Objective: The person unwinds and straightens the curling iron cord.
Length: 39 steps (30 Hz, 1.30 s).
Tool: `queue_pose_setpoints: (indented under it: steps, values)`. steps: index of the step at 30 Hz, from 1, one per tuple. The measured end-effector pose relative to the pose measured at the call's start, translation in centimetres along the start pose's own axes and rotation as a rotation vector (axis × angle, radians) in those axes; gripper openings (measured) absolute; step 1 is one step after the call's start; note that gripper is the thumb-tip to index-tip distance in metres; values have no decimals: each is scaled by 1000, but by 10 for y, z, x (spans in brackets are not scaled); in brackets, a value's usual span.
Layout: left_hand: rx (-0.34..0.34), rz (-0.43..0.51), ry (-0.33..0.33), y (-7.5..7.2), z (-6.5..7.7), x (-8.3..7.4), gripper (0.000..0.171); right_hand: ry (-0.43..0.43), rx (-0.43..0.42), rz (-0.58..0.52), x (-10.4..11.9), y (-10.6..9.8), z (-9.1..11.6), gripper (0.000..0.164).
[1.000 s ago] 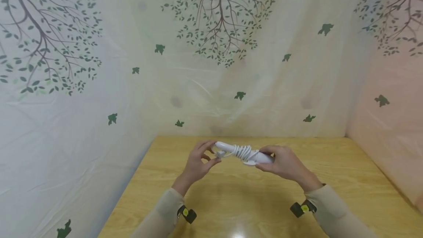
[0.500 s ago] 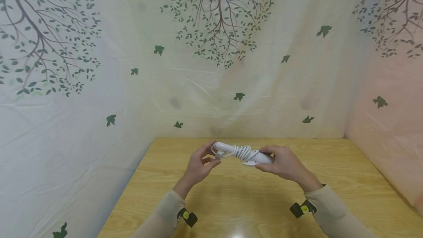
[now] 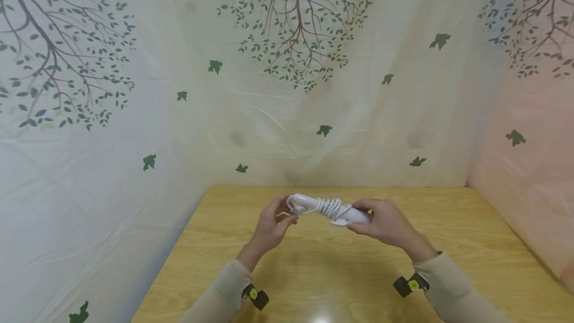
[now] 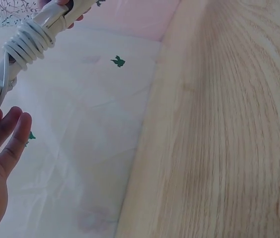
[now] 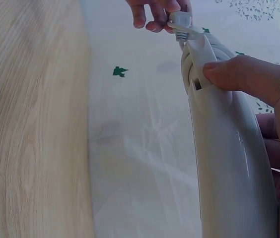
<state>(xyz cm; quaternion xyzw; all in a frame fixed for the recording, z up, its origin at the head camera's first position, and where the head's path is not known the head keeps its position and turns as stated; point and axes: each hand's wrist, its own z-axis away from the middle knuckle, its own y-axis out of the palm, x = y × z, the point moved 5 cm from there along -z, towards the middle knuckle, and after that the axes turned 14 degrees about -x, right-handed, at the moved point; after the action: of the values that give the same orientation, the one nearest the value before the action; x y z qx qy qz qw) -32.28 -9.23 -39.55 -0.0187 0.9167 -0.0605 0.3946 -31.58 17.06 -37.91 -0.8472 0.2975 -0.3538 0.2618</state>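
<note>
A white wand-shaped electric appliance (image 3: pixel 358 215) is held up over the table, tilted slightly, its white cord (image 3: pixel 331 207) wound in several turns round the middle. My right hand (image 3: pixel 385 221) grips the thicker end. In the right wrist view the thumb (image 5: pixel 239 74) lies across the body by a raised lever-like piece (image 5: pixel 202 52). At the other end my left hand (image 3: pixel 269 226) pinches the cord's plug (image 5: pixel 180 21) between thumb and fingers. In the left wrist view, other left fingers (image 4: pixel 16 141) stretch out loosely below the cord.
The wood-grain table (image 3: pixel 323 273) spreads beneath both hands. Hanging sheets (image 3: pixel 278 138) printed with trees and green leaf shapes close off the back and both sides. A dark strap-on camera (image 3: pixel 405 285) sits at each wrist.
My left fingers have drawn in and shifted slightly at the plug end, where a small cord loop now shows more. The right hand and the appliance have barely moved.
</note>
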Motion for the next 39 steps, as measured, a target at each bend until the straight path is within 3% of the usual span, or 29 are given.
queue_pose_setpoints:
  steps: [16, 25, 31, 39]
  values:
    - [-58, -25, -123, -4, 6, 6, 38, -7, 1, 23, 2, 2, 2, 40]
    - [-80, -101, -78, -4, 7, 0, 33, -5, 6, 28, 2, 4, 3, 39]
    - [-95, -102, -90, -5, 6, 0, 33, -16, 6, 50, 5, 3, 3, 38]
    - [-89, 1, -230, -5, 8, 10, 38, -8, 20, 57, 4, 4, 5, 37]
